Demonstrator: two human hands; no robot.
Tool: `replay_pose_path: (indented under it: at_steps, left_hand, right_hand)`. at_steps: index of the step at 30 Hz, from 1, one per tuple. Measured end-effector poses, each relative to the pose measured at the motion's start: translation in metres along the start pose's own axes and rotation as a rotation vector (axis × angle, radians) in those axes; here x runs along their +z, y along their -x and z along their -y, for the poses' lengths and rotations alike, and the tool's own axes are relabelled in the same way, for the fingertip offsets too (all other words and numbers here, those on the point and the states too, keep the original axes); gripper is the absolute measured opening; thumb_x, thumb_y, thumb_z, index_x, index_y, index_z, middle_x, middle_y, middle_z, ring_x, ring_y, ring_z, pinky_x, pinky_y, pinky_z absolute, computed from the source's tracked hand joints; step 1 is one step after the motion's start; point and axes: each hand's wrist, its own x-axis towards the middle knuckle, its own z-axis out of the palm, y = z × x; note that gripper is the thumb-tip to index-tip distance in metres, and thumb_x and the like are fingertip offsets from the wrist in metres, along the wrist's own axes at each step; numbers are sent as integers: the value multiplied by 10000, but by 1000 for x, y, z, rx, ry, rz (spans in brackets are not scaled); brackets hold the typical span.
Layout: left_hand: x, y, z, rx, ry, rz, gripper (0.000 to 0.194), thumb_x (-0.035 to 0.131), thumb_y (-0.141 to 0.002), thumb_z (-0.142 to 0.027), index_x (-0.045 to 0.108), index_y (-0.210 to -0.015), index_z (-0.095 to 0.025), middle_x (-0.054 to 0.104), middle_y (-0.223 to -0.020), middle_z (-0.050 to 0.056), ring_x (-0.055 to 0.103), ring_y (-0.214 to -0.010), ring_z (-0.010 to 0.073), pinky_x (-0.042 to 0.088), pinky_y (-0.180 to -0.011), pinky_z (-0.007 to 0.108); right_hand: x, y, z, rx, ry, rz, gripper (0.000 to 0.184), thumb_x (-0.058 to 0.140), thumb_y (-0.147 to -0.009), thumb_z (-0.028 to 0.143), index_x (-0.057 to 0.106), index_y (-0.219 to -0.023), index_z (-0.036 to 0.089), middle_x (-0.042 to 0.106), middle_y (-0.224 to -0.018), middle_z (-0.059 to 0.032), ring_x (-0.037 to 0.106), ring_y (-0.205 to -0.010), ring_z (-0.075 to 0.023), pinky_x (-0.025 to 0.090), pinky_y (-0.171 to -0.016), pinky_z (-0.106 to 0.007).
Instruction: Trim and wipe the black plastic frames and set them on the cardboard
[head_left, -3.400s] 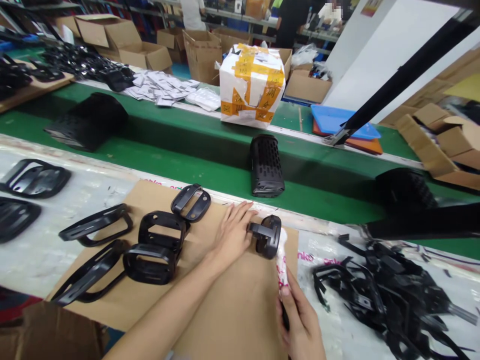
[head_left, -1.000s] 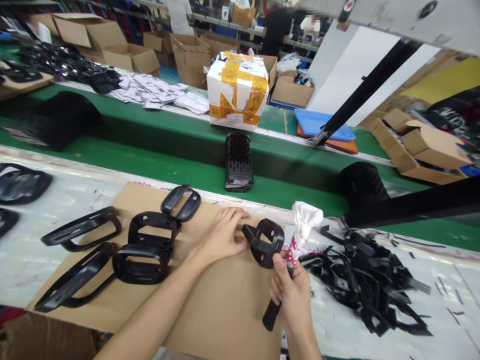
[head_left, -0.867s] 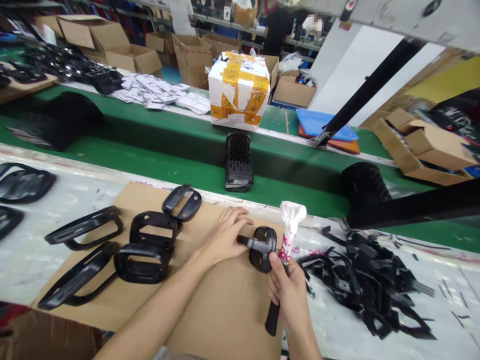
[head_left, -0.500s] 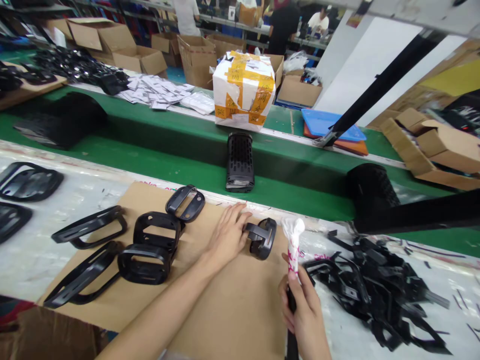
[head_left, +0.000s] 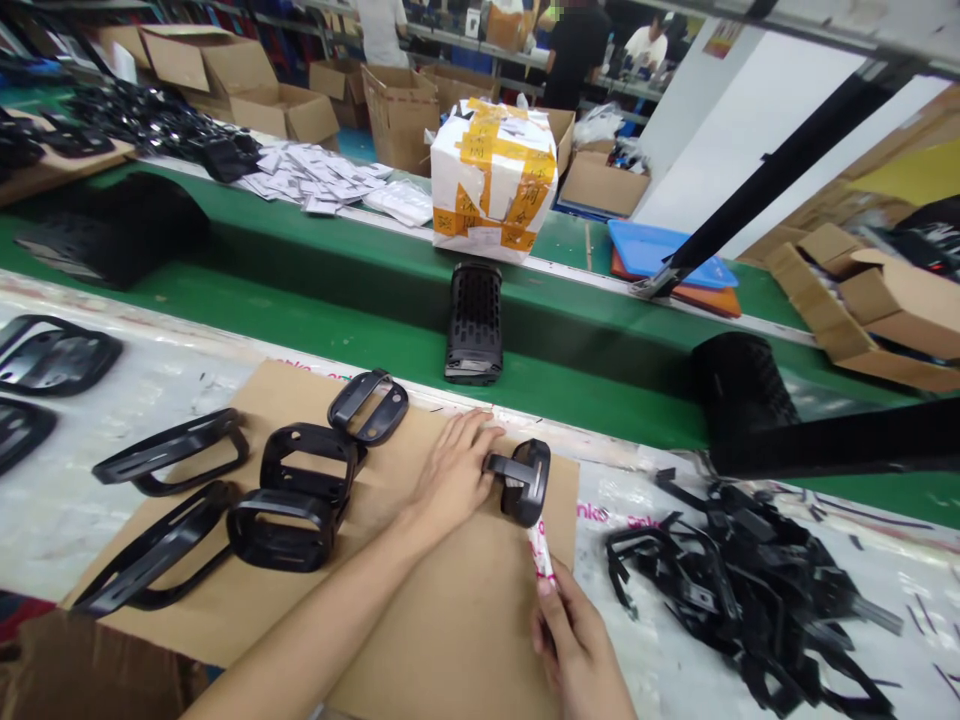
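Note:
My left hand (head_left: 456, 468) lies on a brown cardboard sheet (head_left: 442, 620) with its fingers stretched out. Its thumb side is against the strap of a small black plastic frame (head_left: 526, 480), or just beside it. My right hand (head_left: 574, 635) grips a stick wrapped in white and pink tape (head_left: 539, 550). The stick's upper end meets the lower edge of that frame, and its white tip is hidden there. Left of my left hand, several similar black frames (head_left: 279, 530) rest on the cardboard, one a bit higher up (head_left: 369, 407).
A heap of black plastic scraps (head_left: 750, 590) lies right of the cardboard. Beyond the table edge, a black perforated part (head_left: 475, 325) sits on the green conveyor (head_left: 360, 325). A yellow-taped white box (head_left: 491, 180) stands behind it. A dark metal post (head_left: 780, 170) slants across the right side.
My right hand has moved left with the stick, bringing its tip from right of the small frame to the frame's lower edge. My left hand has stayed in place.

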Motion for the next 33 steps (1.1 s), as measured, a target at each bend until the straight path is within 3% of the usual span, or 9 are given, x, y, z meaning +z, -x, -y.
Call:
replay_pose_path:
  at_steps: [4, 7, 14, 17, 20, 26, 33]
  left_hand:
    - [0, 0, -3, -6, 6, -9, 548, 561, -860, -45, 586, -1378, -221, 529, -1553, 110, 418, -1508, 297, 284, -1311, 544]
    - [0, 0, -3, -10, 8, -5, 537, 555, -868, -44, 591, -1374, -221, 535, -1548, 111, 417, -1513, 297, 283, -1312, 544]
    - [-2, -2, -5, -20, 17, -18, 464, 547, -904, -58, 602, -1337, -217, 569, -1505, 116, 450, -1478, 297, 308, -1297, 535]
    - [-1, -2, -5, -17, 13, -27, 442, 542, -915, -62, 598, -1328, -210, 577, -1489, 116, 454, -1465, 293, 310, -1294, 528]
    - [0, -2, -5, -18, 15, -29, 439, 545, -916, -65, 598, -1328, -209, 577, -1484, 117, 458, -1461, 291, 311, -1293, 523]
    - [1, -2, -4, -11, 14, -40, 424, 539, -932, -74, 599, -1327, -215, 580, -1479, 115, 459, -1461, 291, 313, -1291, 521]
    - [2, -1, -3, -14, 18, -46, 449, 555, -900, -49, 598, -1318, -207, 584, -1488, 108, 457, -1471, 281, 304, -1302, 504]
  right_hand:
    - [7, 3, -1, 1, -53, -85, 668, 730, -846, 774, 719, -1217, 218, 495, -596, 49, 283, -442, -98, 187, -377, -204]
    - [14, 8, 2, 28, -98, -79, 718, 736, -819, 802, 712, -1229, 213, 516, -595, 53, 227, -418, -63, 153, -370, -182]
    - [18, 17, 6, 31, -270, -219, 757, 804, -793, 749, 680, -1334, 234, 548, -623, 44, 280, -392, -59, 159, -355, -166]
    - [27, 18, -1, 44, -351, -215, 812, 791, -792, 767, 633, -1395, 248, 539, -617, 66, 258, -358, -46, 196, -339, -163]
    - [33, 21, -4, 97, -428, -224, 822, 823, -785, 733, 601, -1413, 251, 537, -582, 80, 247, -346, -34, 153, -346, -141]
    - [27, 21, 8, -100, -468, -259, 718, 656, -946, 715, 541, -1478, 246, 528, -591, 77, 246, -331, -43, 208, -333, -162]
    - [22, 10, 14, 200, -226, -44, 828, 736, -805, 823, 648, -1350, 205, 464, -525, 95, 182, -361, -24, 109, -331, -121]
